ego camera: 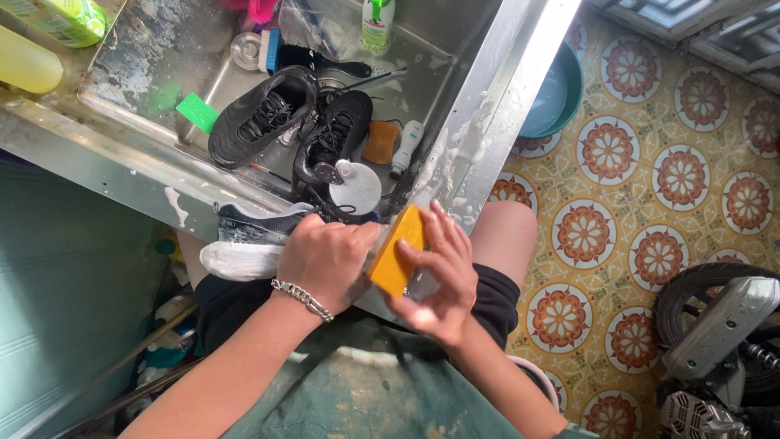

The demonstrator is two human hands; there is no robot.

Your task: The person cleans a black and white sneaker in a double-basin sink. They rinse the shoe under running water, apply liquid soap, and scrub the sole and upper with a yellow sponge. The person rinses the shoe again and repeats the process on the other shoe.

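Held nearest, an orange sponge (397, 252) is grasped by the right hand (439, 276); a grey-and-white shoe (252, 236) is gripped by the left hand (325, 260) at the sink rim (122, 162).

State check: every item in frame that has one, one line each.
left hand: closed around a grey shoe
right hand: gripping the sponge
yellow sponge: held, pressed toward the shoe
grey shoe: on its side at the sink edge, white sole out
black shoes: lying in the sink, laced
sink: wet, foam on its rim
blue basin: on the floor, upright
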